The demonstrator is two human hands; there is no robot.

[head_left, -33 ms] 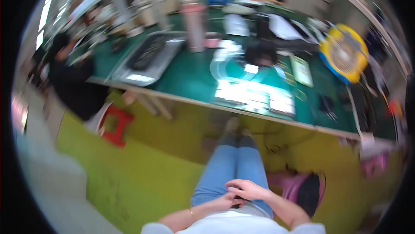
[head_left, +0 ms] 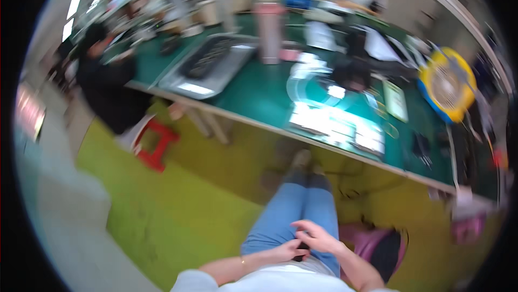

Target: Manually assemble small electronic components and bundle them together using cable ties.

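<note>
From where I'm standing: seated worker, both hands over the lap, small black object, softly blurred (head_left: 303,246), between them, above the blue denim jeans (head_left: 272,223). Shape and material of it: can't tell. Left hand (head_left: 286,251), thin gold-coloured bracelet (head_left: 243,260) at that wrist, is curled in and looks closed on the black object from its left side. Right hand (head_left: 319,237) comes over the top, fingers bent and a bit apart; can't tell if its fingertips touch the object or just sit over it. On doing this well, my take: let the left hand be the clamp, light but steady, and leave the fine work to the right fingertips. Rest both forearms on the thighs so nothing wobbles. Right hand covers part of the object, so tilting that palm back would give a better line of sight. Fumble risk: it looks small, and a slip could send it off the lap to the yellow-green floor (head_left: 162,216). Working over the green-topped surface (head_left: 245,100) ahead would be safer, I'd say; there's green top showing between the shallow grey rectangular tray (head_left: 229,72) and the glare-washed white flat items (head_left: 334,125). Tall pink bottle (head_left: 270,33) stands just beside the tray, so mind the elbows there.
</note>
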